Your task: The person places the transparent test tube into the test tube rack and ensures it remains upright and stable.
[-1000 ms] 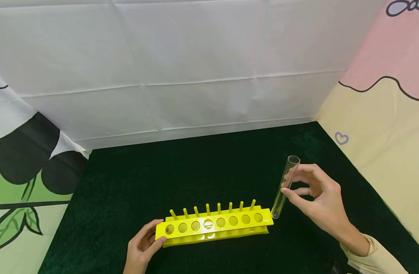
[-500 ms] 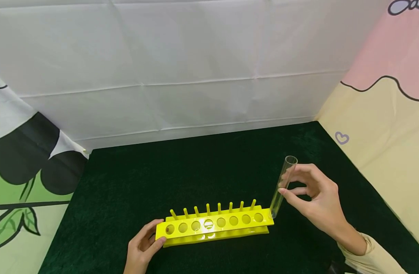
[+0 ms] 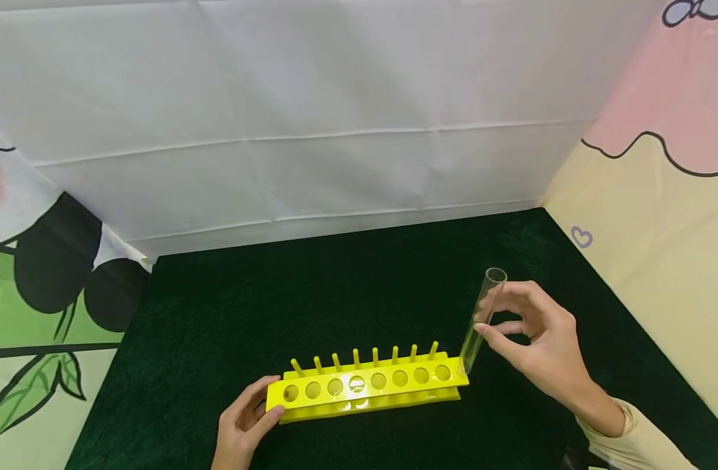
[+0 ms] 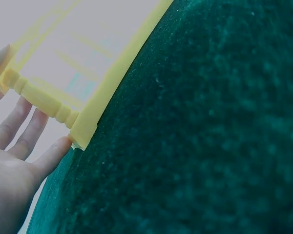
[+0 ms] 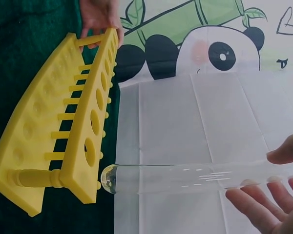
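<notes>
A yellow test tube rack (image 3: 367, 394) stands on the dark green cloth, with a row of round holes in its top plate and a row of pegs behind. My left hand (image 3: 247, 418) grips its left end; the left wrist view shows the fingers around the end post (image 4: 44, 101). In my right hand (image 3: 547, 343), a clear glass test tube (image 3: 475, 336) is pinched between thumb and fingers, tilted with its mouth up. The tube's rounded bottom (image 5: 109, 179) is close over the rack's right end, beside the last hole; whether it touches cannot be told.
Dark green cloth (image 3: 312, 294) covers the table. A white sheet (image 3: 335, 176) hangs along the back. Patterned fabric stands at the left (image 3: 47, 274) and right (image 3: 658, 261). A dark object (image 3: 572, 458) shows partly beside the right sleeve.
My right hand has moved slightly left with the test tube, so its bottom now overlaps the rack's right end in the head view. The left hand and rack have stayed in place.
</notes>
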`<state>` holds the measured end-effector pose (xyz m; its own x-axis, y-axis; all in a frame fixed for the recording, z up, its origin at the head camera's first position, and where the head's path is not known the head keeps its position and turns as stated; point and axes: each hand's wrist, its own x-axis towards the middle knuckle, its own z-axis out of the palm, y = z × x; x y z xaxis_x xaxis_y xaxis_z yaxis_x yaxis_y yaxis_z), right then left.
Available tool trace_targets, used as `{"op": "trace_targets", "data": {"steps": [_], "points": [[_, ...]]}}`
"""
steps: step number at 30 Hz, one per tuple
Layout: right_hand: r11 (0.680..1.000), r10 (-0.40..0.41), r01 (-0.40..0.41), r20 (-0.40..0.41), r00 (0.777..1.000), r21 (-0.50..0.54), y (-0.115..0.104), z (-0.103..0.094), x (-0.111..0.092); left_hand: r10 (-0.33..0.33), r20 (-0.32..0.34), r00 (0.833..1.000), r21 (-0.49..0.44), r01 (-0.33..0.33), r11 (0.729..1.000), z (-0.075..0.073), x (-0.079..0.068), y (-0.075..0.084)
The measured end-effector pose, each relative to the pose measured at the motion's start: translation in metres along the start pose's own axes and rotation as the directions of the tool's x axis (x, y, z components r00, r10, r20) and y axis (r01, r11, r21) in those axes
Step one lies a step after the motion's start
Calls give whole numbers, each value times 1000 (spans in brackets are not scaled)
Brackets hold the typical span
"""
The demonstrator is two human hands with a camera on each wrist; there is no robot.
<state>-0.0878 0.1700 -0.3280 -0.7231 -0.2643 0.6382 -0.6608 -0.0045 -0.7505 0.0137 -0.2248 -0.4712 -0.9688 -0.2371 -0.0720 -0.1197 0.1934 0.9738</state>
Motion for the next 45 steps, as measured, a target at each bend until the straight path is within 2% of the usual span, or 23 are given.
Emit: {"op": "trace_targets", "data": {"steps": [24, 45], "points": [[1000, -14, 14, 14, 1000, 13, 2, 8, 0, 27, -3, 1000, -1, -27, 1000, 0, 0, 0], [1000, -14, 13, 28, 1000, 4, 2, 11, -1, 10, -5, 1000, -3, -10, 1000, 1, -1, -1]]}}
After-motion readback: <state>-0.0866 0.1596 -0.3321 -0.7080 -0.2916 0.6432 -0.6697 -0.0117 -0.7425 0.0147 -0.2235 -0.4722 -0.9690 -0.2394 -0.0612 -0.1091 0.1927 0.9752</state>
